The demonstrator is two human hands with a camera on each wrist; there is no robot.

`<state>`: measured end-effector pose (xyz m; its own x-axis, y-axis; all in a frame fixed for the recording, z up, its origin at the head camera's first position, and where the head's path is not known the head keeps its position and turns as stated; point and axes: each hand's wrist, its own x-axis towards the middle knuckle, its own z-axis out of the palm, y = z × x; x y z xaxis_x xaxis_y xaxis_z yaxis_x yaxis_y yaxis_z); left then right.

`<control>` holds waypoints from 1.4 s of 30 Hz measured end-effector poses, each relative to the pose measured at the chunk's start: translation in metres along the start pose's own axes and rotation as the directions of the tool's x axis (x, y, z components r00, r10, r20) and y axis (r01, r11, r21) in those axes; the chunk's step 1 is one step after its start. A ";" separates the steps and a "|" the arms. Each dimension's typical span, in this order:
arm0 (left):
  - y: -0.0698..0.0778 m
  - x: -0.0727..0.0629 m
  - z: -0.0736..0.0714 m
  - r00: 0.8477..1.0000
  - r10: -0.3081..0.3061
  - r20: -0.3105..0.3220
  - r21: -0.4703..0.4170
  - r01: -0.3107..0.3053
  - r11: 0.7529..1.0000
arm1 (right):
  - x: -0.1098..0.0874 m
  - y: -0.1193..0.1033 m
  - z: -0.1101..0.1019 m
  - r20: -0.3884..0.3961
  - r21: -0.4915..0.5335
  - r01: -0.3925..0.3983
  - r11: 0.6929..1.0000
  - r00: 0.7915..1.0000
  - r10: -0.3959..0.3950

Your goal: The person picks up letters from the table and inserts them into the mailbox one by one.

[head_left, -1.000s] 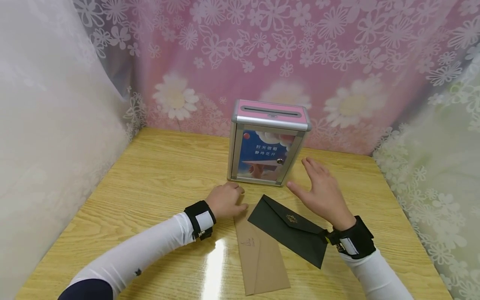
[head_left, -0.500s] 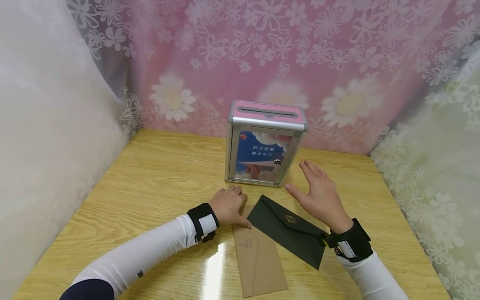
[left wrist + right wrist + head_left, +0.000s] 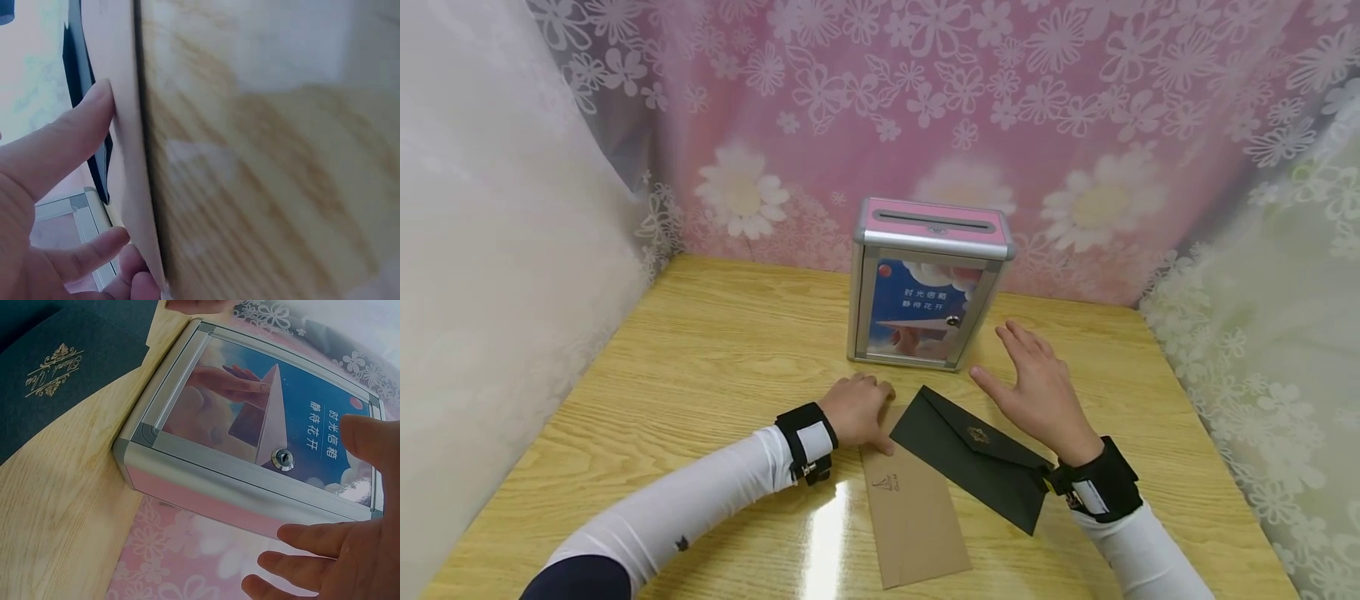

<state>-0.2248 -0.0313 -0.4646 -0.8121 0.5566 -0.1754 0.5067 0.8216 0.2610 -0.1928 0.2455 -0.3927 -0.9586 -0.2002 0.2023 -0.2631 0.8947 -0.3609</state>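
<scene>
A kraft-brown envelope with a small dark print lies on the table, its upper part under a dark green envelope bearing a gold emblem. My left hand holds the brown envelope by its far left corner. In the left wrist view, the thumb is on its face and the other fingers curl at its far edge. My right hand hovers to the right of the letter box, apart from it, fingers extended, holding nothing. The box stands upright, with a pink slotted top and a picture door.
A round lock sits on the box's shut door. The wood-grain table is bordered by a pink floral curtain behind and pale curtains at both sides. Glare shows on the tabletop beside the brown envelope.
My left hand has shifted slightly nearer, its thumb coming down onto the brown envelope. The brown envelope's crease no longer shows and its print looks clearer. The right hand stays nearly still.
</scene>
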 end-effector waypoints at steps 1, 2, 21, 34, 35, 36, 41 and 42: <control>-0.001 0.000 -0.001 1.000 -0.005 0.007 -0.017 0.005 1.000 | 0.000 0.000 0.000 -0.001 0.001 0.001 1.000 1.000 -0.001; -0.002 -0.001 -0.002 1.000 -0.010 0.015 -0.034 0.011 0.999 | 0.000 0.001 0.001 -0.002 0.001 0.003 1.000 1.000 -0.003; -0.003 -0.004 -0.001 0.995 -0.099 0.015 -0.054 0.100 0.994 | -0.004 0.003 0.005 -0.007 0.012 0.003 1.000 1.000 -0.003; -0.010 0.000 -0.009 0.987 -0.116 0.110 -0.122 0.129 0.984 | -0.004 0.006 0.003 -0.037 0.020 0.008 1.000 0.999 -0.007; -0.011 0.000 -0.012 0.986 -0.115 0.117 -0.141 0.131 0.981 | -0.004 0.006 0.003 -0.042 0.020 0.010 1.000 0.999 -0.009; -0.012 0.000 -0.014 0.986 -0.115 0.124 -0.162 0.135 0.978 | -0.003 0.006 0.002 -0.045 0.021 0.012 1.000 0.999 -0.011; -0.017 -0.004 -0.023 0.980 -0.098 0.176 -0.217 0.136 0.967 | -0.003 0.007 0.002 -0.044 0.027 0.010 1.000 0.999 -0.009; -0.018 -0.005 -0.025 0.979 -0.092 0.183 -0.226 0.133 0.965 | -0.003 0.007 0.002 -0.043 0.028 0.009 1.000 0.999 -0.008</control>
<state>-0.2371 -0.0520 -0.4445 -0.7884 0.4917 -0.3696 0.3155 0.8391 0.4432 -0.1918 0.2519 -0.3972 -0.9509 -0.1900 0.2443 -0.2749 0.8813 -0.3844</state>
